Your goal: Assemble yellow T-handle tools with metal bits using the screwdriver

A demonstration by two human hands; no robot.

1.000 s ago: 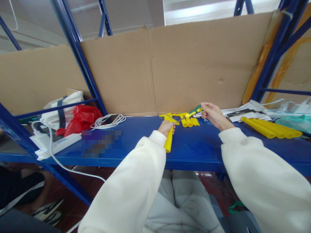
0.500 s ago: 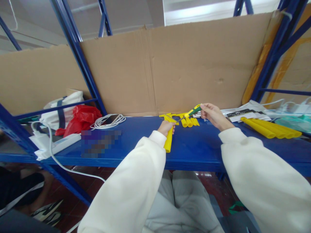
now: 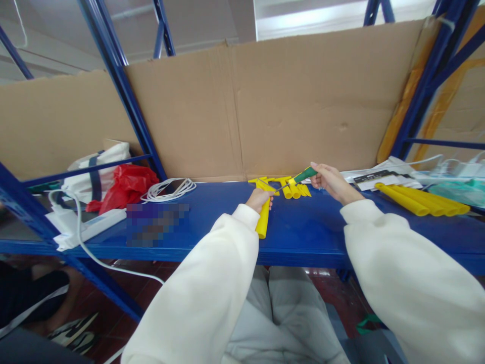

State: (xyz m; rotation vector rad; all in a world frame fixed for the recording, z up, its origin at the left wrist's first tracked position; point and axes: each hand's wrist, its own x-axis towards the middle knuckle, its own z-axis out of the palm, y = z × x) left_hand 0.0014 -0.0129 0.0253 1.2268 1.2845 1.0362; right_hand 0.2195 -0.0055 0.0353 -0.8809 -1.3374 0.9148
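Observation:
My left hand (image 3: 260, 198) is closed around a yellow plastic tube (image 3: 262, 223), whose wide end points toward me over the blue shelf. A screwdriver (image 3: 303, 175) with a green and yellow handle is in my right hand (image 3: 329, 182), gripped at the handle's end. Its thin metal shaft slants down to the left and reaches the tube beside my left fingers; my hand hides where the tip sits. Just behind lie several short yellow plastic pieces (image 3: 291, 191), some tubular and some pointed.
Several long yellow tubes (image 3: 420, 199) lie at the right beside papers (image 3: 386, 179). A coiled white cable (image 3: 170, 189), a red plastic bag (image 3: 131, 182) and a white power strip (image 3: 102, 224) are on the left. A cardboard panel (image 3: 295, 106) stands behind the blue shelf (image 3: 303, 242).
The screwdriver's handle has turned in my right fingers, showing more green now, and its end sits slightly lower. My left hand and the tube stay in place.

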